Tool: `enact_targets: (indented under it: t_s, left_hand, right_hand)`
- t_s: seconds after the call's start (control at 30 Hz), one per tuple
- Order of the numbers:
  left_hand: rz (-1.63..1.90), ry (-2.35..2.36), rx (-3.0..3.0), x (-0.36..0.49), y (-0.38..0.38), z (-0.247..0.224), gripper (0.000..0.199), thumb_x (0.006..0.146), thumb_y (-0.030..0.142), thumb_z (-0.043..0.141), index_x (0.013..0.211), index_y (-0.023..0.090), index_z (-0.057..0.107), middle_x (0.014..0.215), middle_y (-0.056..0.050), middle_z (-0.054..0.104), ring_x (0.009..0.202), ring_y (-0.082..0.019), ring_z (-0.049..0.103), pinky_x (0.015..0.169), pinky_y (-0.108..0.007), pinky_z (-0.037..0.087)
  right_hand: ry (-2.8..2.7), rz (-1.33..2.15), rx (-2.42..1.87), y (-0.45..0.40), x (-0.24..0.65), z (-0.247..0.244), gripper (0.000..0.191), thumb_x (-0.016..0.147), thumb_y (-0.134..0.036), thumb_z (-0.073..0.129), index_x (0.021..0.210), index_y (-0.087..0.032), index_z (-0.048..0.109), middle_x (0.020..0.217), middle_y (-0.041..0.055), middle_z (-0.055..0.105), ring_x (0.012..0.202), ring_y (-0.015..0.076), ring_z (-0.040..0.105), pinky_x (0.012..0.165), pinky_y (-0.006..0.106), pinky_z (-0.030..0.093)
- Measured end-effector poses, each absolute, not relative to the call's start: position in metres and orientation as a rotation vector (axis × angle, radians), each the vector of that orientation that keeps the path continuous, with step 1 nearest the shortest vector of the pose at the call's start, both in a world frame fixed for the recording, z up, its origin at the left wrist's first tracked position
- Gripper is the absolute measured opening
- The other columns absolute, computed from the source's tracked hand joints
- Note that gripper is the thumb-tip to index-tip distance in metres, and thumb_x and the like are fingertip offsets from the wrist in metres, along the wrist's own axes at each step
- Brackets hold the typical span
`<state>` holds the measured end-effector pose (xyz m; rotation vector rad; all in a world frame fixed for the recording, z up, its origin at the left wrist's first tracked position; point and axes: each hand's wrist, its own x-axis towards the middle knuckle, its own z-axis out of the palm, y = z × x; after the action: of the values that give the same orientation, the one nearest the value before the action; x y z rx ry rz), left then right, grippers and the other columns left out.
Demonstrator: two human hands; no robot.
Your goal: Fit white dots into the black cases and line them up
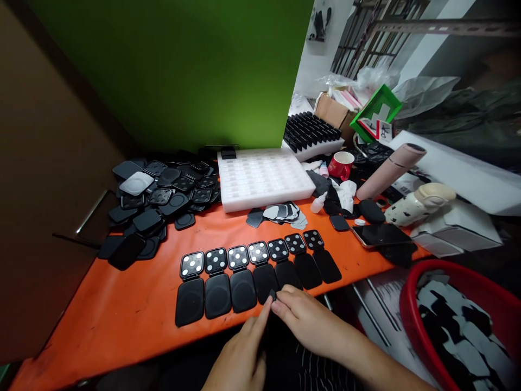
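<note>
Hands, 2, lower centre of the frame. Right hand (307, 320): fingers bent, thumb and fingertips closed on a small dark piece (272, 295). Left hand (240, 347): fingertip against the same piece; whether it also grips cannot be told. The piece sits between the 2 hands, at the near edge of the orange table (134, 320).

Hinged black pads (243, 291), 7, in 1 row across the centre, laid open; upper panels with pale dots, lower panels plain and dark. The right hand is at the lower panels right of the row's middle.

Loose black pads (148, 220), 1 heap, left of centre, with 1 pale grey pad (137, 183) on it.

White foam tray (264, 182), 1, upper centre, 1 dark item (228, 154) at its far left corner. Second foam tray (321, 146), farther right, filled with rows of black pieces (311, 130).

Thin grey and white sheets (285, 213), 1 stack, just below the first tray. White dropper bottle (318, 202), 1, right of the stack. Red mug (341, 165), 1, right of centre. Pink bottle (388, 171), 1, tilted. Phone (378, 235), 1, right side of the table.

Red basin (411, 309), 1, lower right, holding black and pale pieces (464, 326).
</note>
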<state>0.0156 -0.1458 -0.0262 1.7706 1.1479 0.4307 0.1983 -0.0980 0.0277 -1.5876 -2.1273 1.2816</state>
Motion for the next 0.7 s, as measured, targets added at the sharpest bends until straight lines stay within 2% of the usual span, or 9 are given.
enact_targets:
  t_s: [0.2, 0.37, 0.47, 0.57, 0.63, 0.7]
  left_hand:
    - [0.419, 1.157, 1.809, 0.014, -0.147, -0.029, 0.088, 0.061, -0.003, 0.041, 0.139, 0.030, 0.018, 0.140, -0.003, 0.035, 0.121, -0.023, 0.043, 0.097, -0.034, 0.039]
    - [0.479, 1.086, 1.765, 0.014, -0.146, -0.030, 0.082, 0.065, -0.001, 0.044, 0.139, 0.030, 0.022, 0.135, -0.003, 0.043, 0.119, -0.021, 0.045, 0.099, -0.033, 0.036]
    - [0.568, 1.153, 1.566, 0.019, -0.138, -0.029, 0.062, 0.074, 0.011, 0.050, 0.132, 0.026, 0.036, 0.127, -0.006, 0.052, 0.115, -0.022, 0.049, 0.097, -0.034, 0.038]
    - [0.670, 1.196, 1.279, 0.025, -0.128, -0.024, 0.038, 0.082, 0.028, 0.051, 0.119, 0.018, 0.050, 0.112, -0.008, 0.061, 0.104, -0.024, 0.055, 0.090, -0.035, 0.043]
    - [0.690, 1.166, 1.137, 0.026, -0.122, -0.019, 0.034, 0.084, 0.035, 0.049, 0.110, 0.015, 0.056, 0.099, -0.008, 0.066, 0.091, -0.024, 0.061, 0.082, -0.036, 0.047]
    - [0.710, 1.169, 1.110, 0.024, -0.120, -0.014, 0.032, 0.085, 0.037, 0.048, 0.106, 0.015, 0.058, 0.095, -0.008, 0.067, 0.087, -0.024, 0.062, 0.079, -0.035, 0.049]
  right_hand:
    - [-1.964, 1.327, -1.590, -0.099, 0.195, 0.019, 0.030, 0.088, -0.035, 0.042, 0.066, -0.017, 0.051, 0.072, -0.0009, 0.051, 0.068, 0.0115, 0.049, 0.059, 0.022, 0.036]
    - [-1.824, 1.326, -1.554, -0.102, 0.192, 0.010, 0.036, 0.086, -0.037, 0.045, 0.057, -0.016, 0.046, 0.066, -0.0018, 0.047, 0.065, 0.0110, 0.046, 0.058, 0.022, 0.034]
    - [-1.672, 1.491, -1.431, -0.103, 0.187, 0.009, 0.034, 0.086, -0.042, 0.045, 0.065, -0.016, 0.052, 0.067, -0.0010, 0.050, 0.066, 0.0116, 0.047, 0.060, 0.022, 0.035]
    - [-1.392, 1.795, -1.260, -0.102, 0.183, 0.009, 0.037, 0.086, -0.048, 0.041, 0.075, -0.016, 0.054, 0.056, -0.0040, 0.043, 0.055, 0.0095, 0.043, 0.051, 0.020, 0.032]
    - [-1.162, 1.935, -1.230, -0.102, 0.182, 0.010, 0.039, 0.086, -0.050, 0.038, 0.078, -0.016, 0.053, 0.052, -0.0059, 0.038, 0.047, 0.0074, 0.037, 0.043, 0.019, 0.025]
    - [-0.991, 2.021, -1.240, -0.101, 0.183, 0.012, 0.036, 0.087, -0.048, 0.038, 0.081, -0.016, 0.052, 0.055, -0.0058, 0.040, 0.042, 0.0053, 0.031, 0.039, 0.018, 0.019]
